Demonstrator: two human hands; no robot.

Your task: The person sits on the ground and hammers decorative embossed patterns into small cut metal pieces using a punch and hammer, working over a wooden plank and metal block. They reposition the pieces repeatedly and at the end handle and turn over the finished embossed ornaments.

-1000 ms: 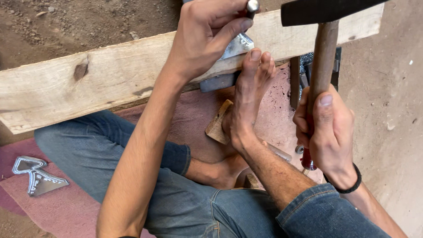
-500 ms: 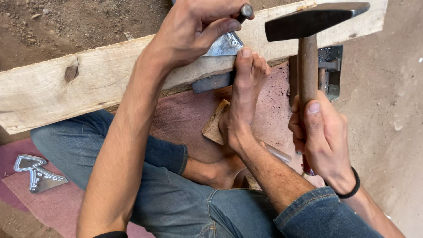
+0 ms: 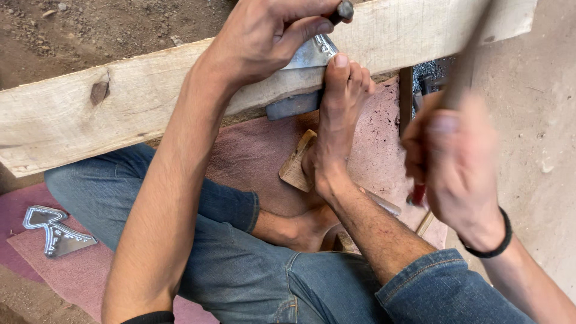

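My left hand [image 3: 270,36] grips a dark metal punch [image 3: 343,10] held upright on a shiny sheet-metal piece [image 3: 312,55] that lies on a long wooden plank [image 3: 78,114]. My bare foot [image 3: 339,114] presses its toes on the metal piece. My right hand [image 3: 453,162], blurred by motion, holds a wooden-handled hammer [image 3: 465,66]; the handle is a blur and the head is out of frame at the top.
I sit on a pink mat [image 3: 252,150] on dirt ground, legs in blue jeans. A cut metal shape [image 3: 51,231] lies on the mat at left. A wooden block [image 3: 297,162] sits under my heel. Smooth cement floor [image 3: 540,150] lies at right.
The hammer, raised with its head in view, has swung upward and now blurs. The left hand and punch stay on the metal piece; the view has shifted closer.
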